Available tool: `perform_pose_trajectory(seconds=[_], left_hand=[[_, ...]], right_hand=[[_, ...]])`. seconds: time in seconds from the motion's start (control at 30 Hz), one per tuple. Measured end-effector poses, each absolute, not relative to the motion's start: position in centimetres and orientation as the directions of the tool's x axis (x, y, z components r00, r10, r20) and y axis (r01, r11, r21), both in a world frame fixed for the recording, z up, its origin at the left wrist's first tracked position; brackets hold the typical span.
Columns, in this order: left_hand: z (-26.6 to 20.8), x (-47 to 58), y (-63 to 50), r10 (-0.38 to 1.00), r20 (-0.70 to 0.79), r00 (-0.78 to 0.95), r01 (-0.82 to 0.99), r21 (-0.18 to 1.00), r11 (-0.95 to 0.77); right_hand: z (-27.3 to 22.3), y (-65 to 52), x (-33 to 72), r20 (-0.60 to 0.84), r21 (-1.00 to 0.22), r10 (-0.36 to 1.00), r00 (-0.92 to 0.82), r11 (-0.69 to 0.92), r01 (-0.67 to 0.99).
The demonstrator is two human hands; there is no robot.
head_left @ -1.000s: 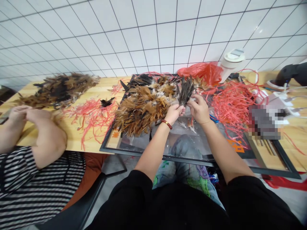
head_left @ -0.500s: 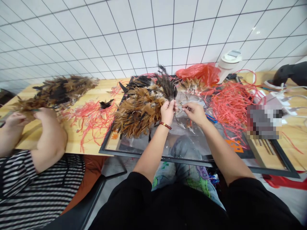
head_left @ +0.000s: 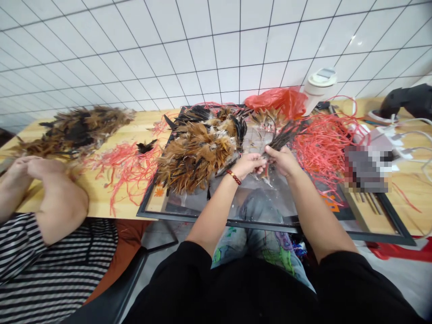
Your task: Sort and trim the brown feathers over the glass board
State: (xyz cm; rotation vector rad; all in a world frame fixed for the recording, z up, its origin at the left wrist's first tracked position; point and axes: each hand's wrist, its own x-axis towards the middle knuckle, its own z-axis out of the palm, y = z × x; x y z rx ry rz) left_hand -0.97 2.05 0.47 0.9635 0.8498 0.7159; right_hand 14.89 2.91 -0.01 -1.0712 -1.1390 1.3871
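head view: both grips, left hand (head_left: pixel 249 163) and right hand (head_left: pixel 284 159), pinch wispy dark feather bundle (head_left: pixel 281 138).

Your fingers cover the quill ends of the feather bundle (head_left: pixel 281 137) — perhaps a tie there. A blurred patch (head_left: pixel 366 168) masks something; the co-worker (head_left: pixel 40 252) is cut off left.

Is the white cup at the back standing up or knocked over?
Standing up. The white cup sits upright on the wooden table behind the red strings, its lid on top.
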Motion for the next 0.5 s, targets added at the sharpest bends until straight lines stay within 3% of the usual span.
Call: perform_pose_trajectory(seconds=[0.2, 0.5], left_hand=[[0.4, -0.5, 2.1, 0.896, -0.3, 0.326, -0.347, 0.844, 0.409], [1.2, -0.4, 2.3, 0.894, -0.384, 0.232, -0.551, 0.705, 0.446]], right_hand=[[-0.2, 3.5, 13.8, 0.07, -0.957, 0.986, 0.154, 0.109, -0.268], [-0.6, 2.9, 12.8, 0.154, -0.967, 0.979, 0.135, 0.178, -0.183]])
